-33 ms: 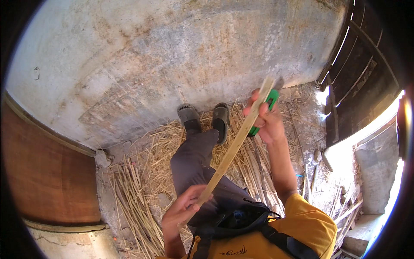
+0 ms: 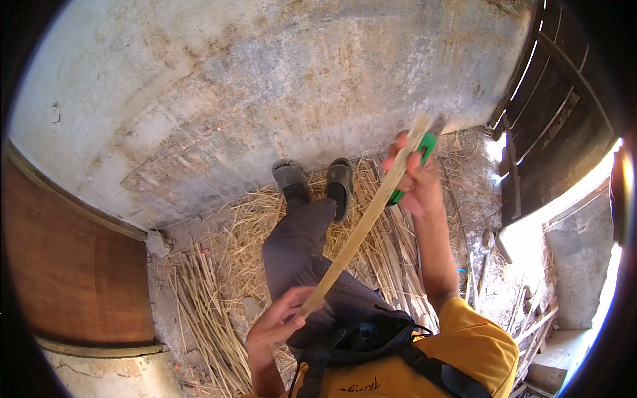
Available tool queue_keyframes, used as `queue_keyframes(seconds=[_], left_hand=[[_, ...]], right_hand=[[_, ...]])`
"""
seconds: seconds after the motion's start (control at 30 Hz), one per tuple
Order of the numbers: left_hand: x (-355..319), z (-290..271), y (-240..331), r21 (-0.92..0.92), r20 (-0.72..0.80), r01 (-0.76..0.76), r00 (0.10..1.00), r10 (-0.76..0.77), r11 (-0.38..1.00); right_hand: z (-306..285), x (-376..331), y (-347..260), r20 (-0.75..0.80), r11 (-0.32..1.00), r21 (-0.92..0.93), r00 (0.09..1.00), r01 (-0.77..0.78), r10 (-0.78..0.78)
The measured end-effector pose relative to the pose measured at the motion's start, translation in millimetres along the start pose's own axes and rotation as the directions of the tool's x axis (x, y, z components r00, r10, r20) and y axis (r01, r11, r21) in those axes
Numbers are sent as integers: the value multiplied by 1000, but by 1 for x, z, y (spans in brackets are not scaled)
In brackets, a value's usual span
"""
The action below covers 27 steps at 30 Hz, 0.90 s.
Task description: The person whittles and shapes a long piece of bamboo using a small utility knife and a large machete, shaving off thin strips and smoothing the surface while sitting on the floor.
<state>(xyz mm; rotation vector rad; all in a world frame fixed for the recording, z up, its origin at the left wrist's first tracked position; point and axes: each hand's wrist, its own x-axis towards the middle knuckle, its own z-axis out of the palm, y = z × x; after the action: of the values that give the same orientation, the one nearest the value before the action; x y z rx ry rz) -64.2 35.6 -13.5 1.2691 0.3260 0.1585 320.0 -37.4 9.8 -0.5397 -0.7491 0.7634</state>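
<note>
A long, flat, pale bamboo strip [image 2: 358, 235] slants from lower left to upper right across my body. Its lower end lies between the thumb and fingers of my left hand [image 2: 282, 318], which is closed on it. My right hand [image 2: 418, 182] grips a green-handled knife [image 2: 428, 146] and rests its fingers against the strip's upper part. A blurred grey patch beyond the green handle looks like the blade. The strip partly hides the right fingers and the handle.
Straw [image 2: 249, 219] covers the floor around my shoes [image 2: 340, 186]. Bundles of thin strips lie left [image 2: 209, 318] and right [image 2: 398, 259] of my legs. A stained wall [image 2: 298, 86] rises ahead, a brown panel [image 2: 79, 265] stands left, and dark boards [image 2: 551, 113] stand right.
My right hand, with the knife and the strip's upper end, has shifted slightly up and to the right. My left hand has moved slightly to the left, still holding the lower end.
</note>
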Motion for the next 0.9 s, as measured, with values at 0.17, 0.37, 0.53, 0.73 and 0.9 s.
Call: queue_keyframes(seconds=[0.17,0.37,0.53,0.73,0.9], left_hand=[[-33,-47,-12,84,105,90,990,-98,992],[-51,-62,-6,246,49,422,894,-446,873],[-45,-50,-12,459,-272,214,958,-93,862],[-3,-7,-5,83,-378,116,923,-77,990],[26,19,9,31,-364,65,930,-50,997]], right_hand=[[-48,24,-42,1,986,109,992,127,-128],[-64,47,-75,-291,976,-64,932,206,-216],[-52,48,-66,-343,955,-266,912,135,-224],[-17,-9,-10,-431,842,-520,895,-142,-115],[27,-49,14,-292,772,-568,947,-284,133]])
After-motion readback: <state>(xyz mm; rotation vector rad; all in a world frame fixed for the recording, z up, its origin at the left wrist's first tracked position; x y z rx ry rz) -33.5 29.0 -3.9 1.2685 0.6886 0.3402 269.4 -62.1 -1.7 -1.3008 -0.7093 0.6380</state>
